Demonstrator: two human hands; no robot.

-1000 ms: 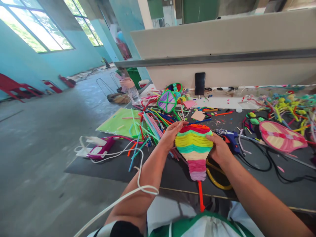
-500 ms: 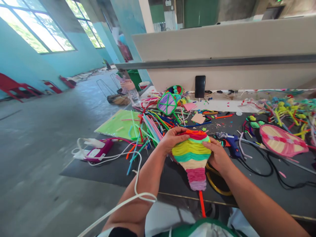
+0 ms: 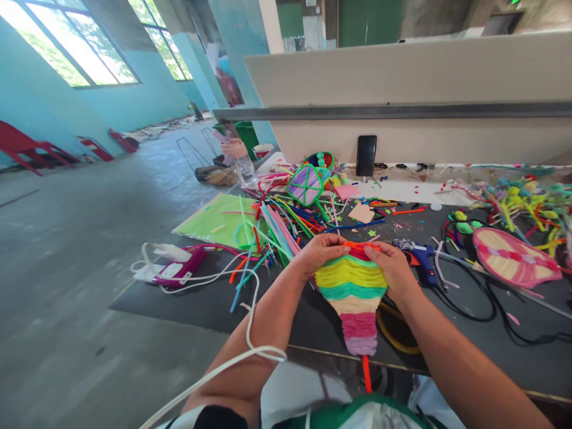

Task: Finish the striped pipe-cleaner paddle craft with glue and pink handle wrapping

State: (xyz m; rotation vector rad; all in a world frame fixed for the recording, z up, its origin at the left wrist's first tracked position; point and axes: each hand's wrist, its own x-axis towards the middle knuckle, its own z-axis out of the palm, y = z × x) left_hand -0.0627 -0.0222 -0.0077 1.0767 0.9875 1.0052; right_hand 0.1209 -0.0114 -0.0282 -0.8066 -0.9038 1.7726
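Note:
Between my two hands is a flat pipe-cleaner craft [image 3: 352, 289] with bands of red, yellow, teal, cream, pink and lilac. It is wide at the top and narrows downward, and an orange stem [image 3: 366, 374] hangs from its lower end. My left hand [image 3: 322, 255] is closed on the upper left edge, thumb on the red band. On the upper right, my right hand [image 3: 389, 265] pinches the same red band, its thumb close to the left one. The fingers behind the craft are hidden. Below my right hand lies a yellow ring [image 3: 395, 339], partly covered.
A blue glue gun [image 3: 424, 265] with black cable lies right, beside a pink-and-cream craft piece [image 3: 516, 253]. Loose pipe cleaners [image 3: 279, 229] spread behind my left hand. A phone [image 3: 366, 156] leans on the board. A white cord [image 3: 257, 298] from the purple power strip [image 3: 181, 268] crosses my left forearm.
My right hand has moved up and inward from the craft's right side to its red top band. My left thumb has shifted up to that band too. The craft sits slightly lower in view.

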